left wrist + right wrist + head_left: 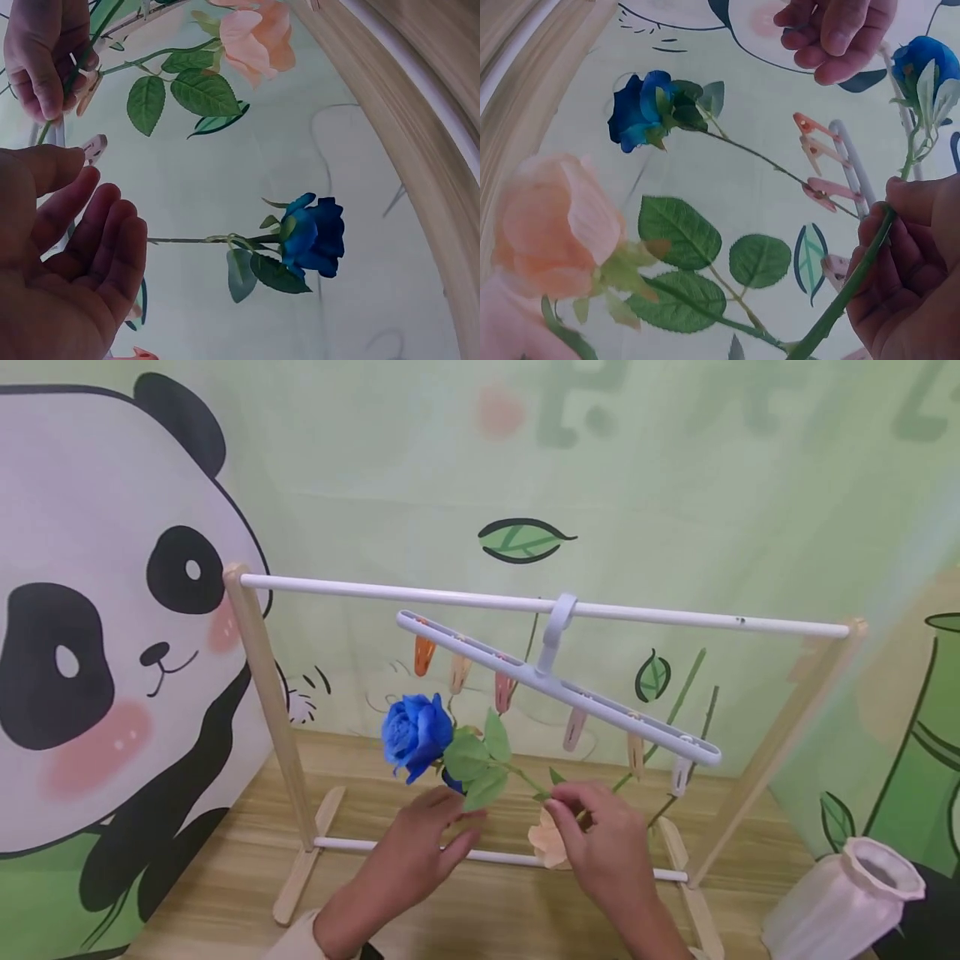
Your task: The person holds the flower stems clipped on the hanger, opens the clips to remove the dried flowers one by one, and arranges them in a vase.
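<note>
My right hand (607, 843) pinches the green stem (862, 270) of a blue rose (416, 737) between thumb and fingers. The bloom points left, with green leaves (483, 760) along its stem. Just below those leaves is my left hand (423, 835), its fingers loosely bent and holding nothing. A second blue rose (319, 236) hangs head down, mostly hidden by leaves in the head view; its stem passes by a pink clip (821, 191). Near my right fingers hangs a peach rose (546, 839), also head down. Above both hands is a lavender clip hanger (555, 689), tilted down to the right.
The hanger hooks over the white top bar (360, 591) of a wooden-legged rack (273, 710). Several coloured clips, such as an orange clip (423, 654), dangle from it. A white vase (832, 902) stands on the wood-grain table (210, 877) at right. Behind is a panda-printed backdrop (375, 468).
</note>
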Motion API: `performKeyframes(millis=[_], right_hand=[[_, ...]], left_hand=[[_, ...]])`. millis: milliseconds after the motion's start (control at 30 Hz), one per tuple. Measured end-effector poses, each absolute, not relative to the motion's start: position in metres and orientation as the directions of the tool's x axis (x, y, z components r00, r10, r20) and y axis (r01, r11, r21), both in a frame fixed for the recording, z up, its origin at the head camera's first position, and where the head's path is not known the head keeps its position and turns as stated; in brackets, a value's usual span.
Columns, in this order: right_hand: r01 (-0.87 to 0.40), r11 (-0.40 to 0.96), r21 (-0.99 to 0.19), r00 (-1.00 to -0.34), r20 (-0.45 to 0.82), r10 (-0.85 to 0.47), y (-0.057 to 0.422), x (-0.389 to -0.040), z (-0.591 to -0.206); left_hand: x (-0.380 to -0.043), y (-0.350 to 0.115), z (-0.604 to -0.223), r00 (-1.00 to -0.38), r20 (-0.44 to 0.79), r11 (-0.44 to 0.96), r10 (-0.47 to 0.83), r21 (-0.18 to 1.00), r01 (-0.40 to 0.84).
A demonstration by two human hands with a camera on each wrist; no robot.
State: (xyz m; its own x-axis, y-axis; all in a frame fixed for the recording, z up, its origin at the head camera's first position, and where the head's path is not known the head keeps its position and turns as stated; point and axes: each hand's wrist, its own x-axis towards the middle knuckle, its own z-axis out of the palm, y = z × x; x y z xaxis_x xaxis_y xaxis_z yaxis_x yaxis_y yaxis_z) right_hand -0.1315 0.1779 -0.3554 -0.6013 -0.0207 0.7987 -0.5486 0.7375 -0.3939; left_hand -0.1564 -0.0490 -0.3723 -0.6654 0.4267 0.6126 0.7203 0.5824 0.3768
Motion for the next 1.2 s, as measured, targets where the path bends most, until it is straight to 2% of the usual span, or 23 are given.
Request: performKeyframes(millis=[167,333,467,700,1000,1200], right_hand=[[-0.523,0.749,-0.406,-0.590,0.807,0.025,0.184,-0.130,-0.351],[-0.481,0.755,-0.446,-0.608,0.790,0.079,0.192,-0.126,-0.348],[-0.464,0.739,-0.489,-0.620,0.775,0.124,0.199,-0.124,-0.347],[-0.384,0.714,-0.585,-0.649,0.721,0.242,0.214,-0.120,-0.341],[-0.364,0.703,-0.611,-0.616,0.724,0.311,0.227,-0.117,-0.336],[-0.343,0.679,-0.649,-0.601,0.707,0.373,0.235,-0.114,-0.335]], left_hand=[[-0.165,-0.044,-0.369,-0.738,0.574,0.554,0.355,0.508,0.660],[-0.175,-0.035,-0.366,-0.784,0.555,0.518,0.280,0.600,0.610],[-0.181,-0.031,-0.365,-0.788,0.565,0.526,0.246,0.605,0.598],[-0.192,-0.027,-0.359,-0.752,0.622,0.560,0.217,0.551,0.618],[-0.205,-0.022,-0.355,-0.785,0.593,0.541,0.181,0.606,0.583],[-0.218,-0.019,-0.362,-0.765,0.620,0.542,0.171,0.589,0.599]])
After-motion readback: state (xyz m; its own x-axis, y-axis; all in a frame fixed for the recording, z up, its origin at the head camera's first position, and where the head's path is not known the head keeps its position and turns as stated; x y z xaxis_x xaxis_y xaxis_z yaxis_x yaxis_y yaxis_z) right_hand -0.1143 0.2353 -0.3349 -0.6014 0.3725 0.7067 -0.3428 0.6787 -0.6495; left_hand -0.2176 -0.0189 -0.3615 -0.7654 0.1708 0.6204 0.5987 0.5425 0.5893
